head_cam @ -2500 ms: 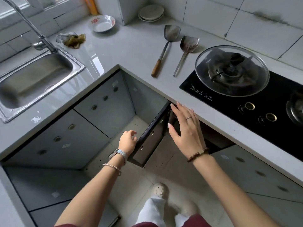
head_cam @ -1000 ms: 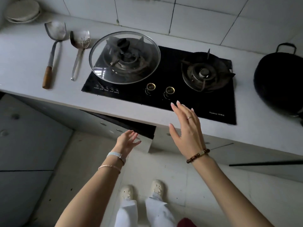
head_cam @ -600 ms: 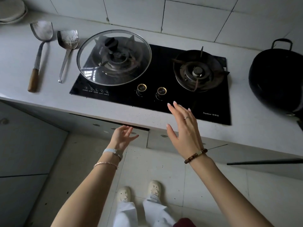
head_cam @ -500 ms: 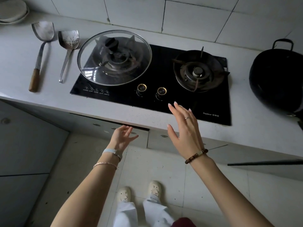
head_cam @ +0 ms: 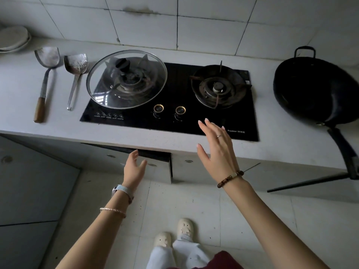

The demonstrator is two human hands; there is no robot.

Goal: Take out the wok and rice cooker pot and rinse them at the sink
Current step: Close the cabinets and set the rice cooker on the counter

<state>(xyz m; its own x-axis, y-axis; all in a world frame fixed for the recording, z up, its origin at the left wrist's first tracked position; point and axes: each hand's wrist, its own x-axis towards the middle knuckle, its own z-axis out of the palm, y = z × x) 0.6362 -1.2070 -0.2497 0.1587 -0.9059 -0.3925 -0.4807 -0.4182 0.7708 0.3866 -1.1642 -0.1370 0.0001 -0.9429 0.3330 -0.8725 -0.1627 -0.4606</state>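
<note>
A black wok (head_cam: 318,88) with a long dark handle sits on the grey counter at the far right, its handle sticking out past the counter's front edge. My right hand (head_cam: 217,150) hovers with straight fingers over the front edge of the black gas hob (head_cam: 174,98), well left of the wok. My left hand (head_cam: 134,167) is lower, fingers spread, just in front of a cabinet door (head_cam: 153,164) that stands slightly ajar under the hob. Both hands hold nothing. No rice cooker pot or sink is in view.
A glass lid (head_cam: 127,79) covers the left burner; the right burner (head_cam: 218,88) is bare. Two metal spatulas (head_cam: 46,74) (head_cam: 75,72) lie left of the hob. Stacked plates (head_cam: 13,38) sit at the far left. Another dark cabinet door edge (head_cam: 310,181) juts out at the right.
The view has swung from the sink corner to the hob, bringing the wok into sight. The cabinet door, wide open before, is now nearly closed. My left hand has opened.
</note>
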